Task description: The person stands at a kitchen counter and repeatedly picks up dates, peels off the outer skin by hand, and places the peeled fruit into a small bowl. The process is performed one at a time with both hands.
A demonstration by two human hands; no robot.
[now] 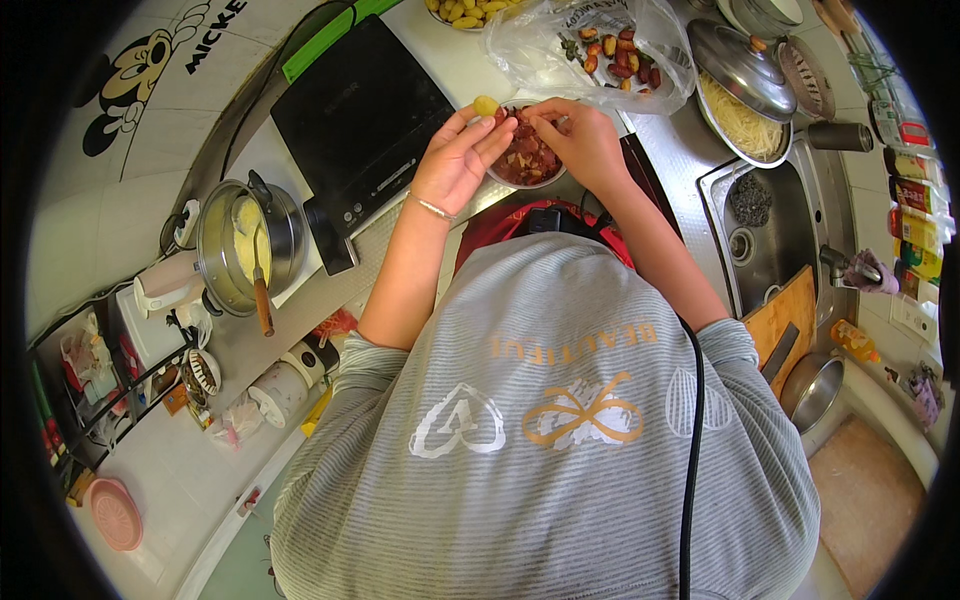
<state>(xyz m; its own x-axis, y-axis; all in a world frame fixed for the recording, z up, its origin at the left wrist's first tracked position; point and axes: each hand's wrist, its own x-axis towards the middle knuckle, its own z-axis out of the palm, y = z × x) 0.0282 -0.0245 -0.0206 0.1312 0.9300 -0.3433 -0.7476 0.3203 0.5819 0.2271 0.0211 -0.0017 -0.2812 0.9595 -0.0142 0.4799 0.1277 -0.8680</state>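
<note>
My left hand (457,161), palm turned up, holds a yellow peeled oval piece (486,105) of fruit or nut at its raised fingertips. Close beside it, over the far right rim of a bowl (495,180), my right hand (581,142) has thumb and fingers drawn together. Whether anything small is between them cannot be made out. Reddish-brown skins or scraps (529,157) fill the bowl beneath both hands. Beyond the right hand lies a clear plastic bag (525,52) with several red-brown oval fruits or nuts (619,64). Several yellow oval pieces (469,11) lie in a dish at the top edge.
A black flat appliance (360,112) stands left of the bowl. Further left is a steel pot (217,277) holding yellow mash and a wooden-handled utensil (262,300). At right are a lidded pan (742,71) of pale shreds, a sink (784,255), a cutting board (787,322) and a knife (780,352).
</note>
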